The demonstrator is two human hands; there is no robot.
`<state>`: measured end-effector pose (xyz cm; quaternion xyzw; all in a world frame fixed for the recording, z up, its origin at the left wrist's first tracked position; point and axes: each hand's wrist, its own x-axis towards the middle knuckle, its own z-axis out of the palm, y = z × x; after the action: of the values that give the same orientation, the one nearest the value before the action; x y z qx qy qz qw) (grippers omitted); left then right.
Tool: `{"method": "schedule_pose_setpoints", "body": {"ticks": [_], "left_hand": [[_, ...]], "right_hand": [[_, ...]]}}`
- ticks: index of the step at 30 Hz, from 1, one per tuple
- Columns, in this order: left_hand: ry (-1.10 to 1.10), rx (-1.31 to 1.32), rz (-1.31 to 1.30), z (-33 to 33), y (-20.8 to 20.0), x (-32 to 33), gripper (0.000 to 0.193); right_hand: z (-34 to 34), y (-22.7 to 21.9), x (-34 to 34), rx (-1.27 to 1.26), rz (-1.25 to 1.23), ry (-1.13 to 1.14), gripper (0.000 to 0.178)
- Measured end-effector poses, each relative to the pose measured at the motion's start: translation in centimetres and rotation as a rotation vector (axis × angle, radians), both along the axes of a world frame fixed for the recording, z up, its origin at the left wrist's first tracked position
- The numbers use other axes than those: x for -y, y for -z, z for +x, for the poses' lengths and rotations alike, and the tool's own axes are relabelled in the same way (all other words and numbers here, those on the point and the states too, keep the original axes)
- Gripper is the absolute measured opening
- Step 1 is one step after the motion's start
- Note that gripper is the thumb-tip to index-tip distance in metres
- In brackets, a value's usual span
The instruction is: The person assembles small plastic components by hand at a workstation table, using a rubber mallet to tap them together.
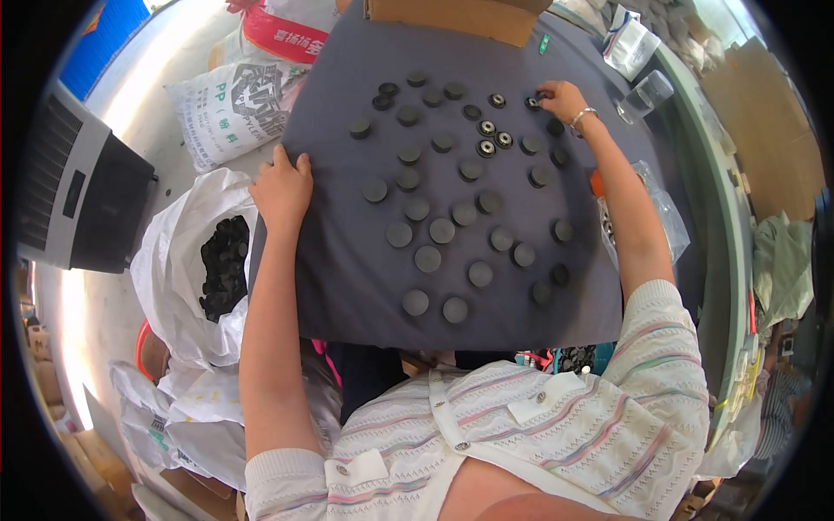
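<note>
At the far left you have a grey and black machine (82,187) standing on the floor, and beside it a white sack (187,260) is open, with a heap of dark round discs (224,265) inside it. Above this sack lies a white printed bag (230,108) on the pale floor. Your left hand (282,187) rests flat on the left edge of the dark grey cloth (347,286) that covers the counter; the fingers are together and curl a little over the edge, and this hand holds nothing. On the cloth, many black round discs (430,258) are spread out, most of them apart from each other, with the flat side up. Near the far middle, a few discs (487,128) lie with the other side up, so you can see a pale ring and a hole in the centre. A brown cardboard box (456,17) stands at the far edge of the cloth. Your right arm reaches across the cloth to the far right part, and your right hand (563,100), with a silver bracelet (580,117) on the wrist, has the fingertips pressed together on one small black disc (533,102) that lies on the cloth. Further right, a clear plastic bottle (647,94) lies near the rim of the counter, and a transparent plastic bag (660,213) with small parts lies just beside your right forearm.
</note>
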<state>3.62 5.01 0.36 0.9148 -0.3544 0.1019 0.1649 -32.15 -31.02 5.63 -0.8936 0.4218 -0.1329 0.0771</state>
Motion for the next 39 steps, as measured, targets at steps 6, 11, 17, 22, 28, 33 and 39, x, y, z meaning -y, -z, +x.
{"method": "schedule_pose_setpoints", "body": {"ticks": [6, 11, 17, 22, 28, 33, 39], "left_hand": [[0.02, 0.022, -0.038, -0.3, 0.4, 0.2, 0.051], [0.016, 0.007, -0.024, -0.1, 0.2, 0.0, 0.052], [0.022, 0.017, -0.04, -0.3, 0.2, 0.2, 0.052], [0.006, 0.002, -0.029, -0.3, 0.0, -0.1, 0.052], [-0.002, -0.015, -0.027, -0.3, -0.1, 0.1, 0.052], [0.033, -0.014, -0.089, -0.1, -0.6, 0.4, 0.049], [0.011, -0.032, -0.084, -0.5, 0.0, 0.2, 0.045]], "right_hand": [[0.8, 0.5, -0.5, -0.068, 0.063, 0.018, 0.037], [2.3, 0.2, -0.1, -0.277, -0.066, -0.035, 0.036], [2.6, -0.3, 0.2, -0.374, -0.159, -0.037, 0.027], [4.2, -1.2, -2.9, -0.372, -0.173, -0.012, 0.03], [7.6, -0.8, -6.3, -0.383, -0.19, -0.13, 0.032], [7.1, 0.7, -3.9, -0.291, -0.129, -0.218, 0.028], [8.9, -0.6, -8.5, -0.348, -0.351, -0.095, 0.029]]}}
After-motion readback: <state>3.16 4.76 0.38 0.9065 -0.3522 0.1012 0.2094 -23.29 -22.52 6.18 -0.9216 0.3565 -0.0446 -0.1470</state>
